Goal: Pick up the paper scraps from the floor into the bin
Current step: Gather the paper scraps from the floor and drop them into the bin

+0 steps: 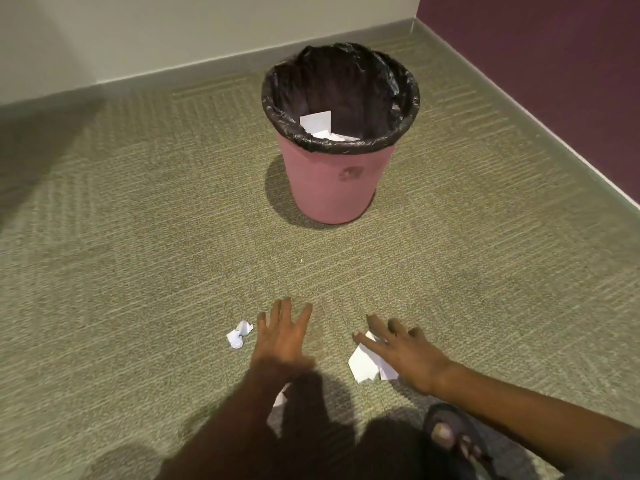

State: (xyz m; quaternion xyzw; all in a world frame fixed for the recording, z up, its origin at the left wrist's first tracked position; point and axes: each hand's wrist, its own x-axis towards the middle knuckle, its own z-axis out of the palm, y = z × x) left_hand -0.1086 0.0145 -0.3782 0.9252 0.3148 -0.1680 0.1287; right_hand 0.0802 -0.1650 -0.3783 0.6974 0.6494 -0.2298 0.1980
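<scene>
On green carpet (138, 254) in a corner, flat paper scraps (363, 365) lie under the right hand (401, 355), fingers spread, palm down. The left hand (282, 336), also spread and empty, hovers beside a crumpled scrap (239, 335). The pink bin (334, 181), well apart, holds paper.

- Green patterned carpet (138, 237) covers the floor.
- Pale wall (173, 29) behind, with a grey-green skirting (173, 76).
- Purple wall (554, 64) at right.
- Dark sandal (457, 441) at bottom edge.
</scene>
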